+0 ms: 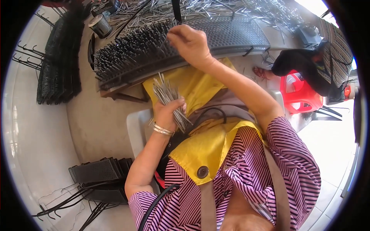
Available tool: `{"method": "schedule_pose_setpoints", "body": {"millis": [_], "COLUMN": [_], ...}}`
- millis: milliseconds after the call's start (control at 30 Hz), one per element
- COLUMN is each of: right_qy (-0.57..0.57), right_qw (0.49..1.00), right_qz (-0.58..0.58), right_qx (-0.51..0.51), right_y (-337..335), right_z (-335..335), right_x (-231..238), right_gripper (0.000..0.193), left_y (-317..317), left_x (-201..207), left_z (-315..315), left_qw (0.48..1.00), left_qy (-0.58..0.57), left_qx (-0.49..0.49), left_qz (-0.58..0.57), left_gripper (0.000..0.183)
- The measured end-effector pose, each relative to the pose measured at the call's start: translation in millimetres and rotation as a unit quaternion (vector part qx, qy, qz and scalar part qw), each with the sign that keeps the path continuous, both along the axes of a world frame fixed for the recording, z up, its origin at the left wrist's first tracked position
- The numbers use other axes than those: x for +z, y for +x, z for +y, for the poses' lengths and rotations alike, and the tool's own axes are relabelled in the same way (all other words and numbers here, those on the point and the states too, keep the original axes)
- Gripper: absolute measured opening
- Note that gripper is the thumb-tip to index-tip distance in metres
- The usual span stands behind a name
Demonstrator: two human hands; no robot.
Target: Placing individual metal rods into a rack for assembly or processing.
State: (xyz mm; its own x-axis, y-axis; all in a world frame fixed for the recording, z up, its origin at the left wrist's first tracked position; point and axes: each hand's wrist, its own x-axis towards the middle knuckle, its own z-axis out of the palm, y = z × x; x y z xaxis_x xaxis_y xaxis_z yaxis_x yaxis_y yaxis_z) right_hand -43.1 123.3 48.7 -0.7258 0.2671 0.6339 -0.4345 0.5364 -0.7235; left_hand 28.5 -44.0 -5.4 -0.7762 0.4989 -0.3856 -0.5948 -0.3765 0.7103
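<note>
Over my lap, my left hand [168, 112] is wrapped round a thick bundle of thin grey metal rods [165, 92], their ends sticking out above and below the fist. A long black perforated rack [239, 34] lies across the bench in front of me. Many dark rods [131, 52] stand upright in the holes of its left part, while the holes on the right show bare. My right hand [191, 44] hovers above the rack where the standing rods end, thumb and fingers pinched together. Whatever lies between those fingertips is too small to make out.
Behind the rack, loose silvery rods [154, 17] are heaped over the bench near a metal can [100, 26]. Black racks with hooks [61, 57] hang at left; more racks [96, 172] sit lower left. Another person [333, 54] is at right beside a red plastic stool [302, 94].
</note>
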Motion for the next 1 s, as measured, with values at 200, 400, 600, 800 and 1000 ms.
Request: {"method": "schedule_pose_setpoints", "body": {"millis": [200,400,600,800,1000], "right_qy": [0.12,0.196,0.29,0.349,0.285], "right_qw": [0.986,0.981,0.955,0.926,0.948], "right_qz": [0.12,0.001,-0.064,-0.129,-0.128], "right_qx": [0.001,0.011,0.008,0.064,0.055], "right_y": [-5,-17,-33,-34,1], "right_z": [-7,-10,-13,-10,-9], "right_x": [-2,-2,21,20,1], "right_gripper": [0.009,0.008,0.012,0.015,0.022], "left_y": [0,1,0,-1,-1], "left_x": [1,1,-2,-2,-1], "left_z": [1,1,0,0,-2], "left_qw": [1.0,1.0,1.0,1.0,1.0], "left_qy": [-0.021,-0.012,-0.01,-0.013,0.007], "left_qx": [0.003,0.003,-0.005,-0.013,-0.004], "left_qz": [0.008,0.01,0.003,0.014,0.008], "left_gripper": [0.013,0.017,0.015,0.015,0.015]}}
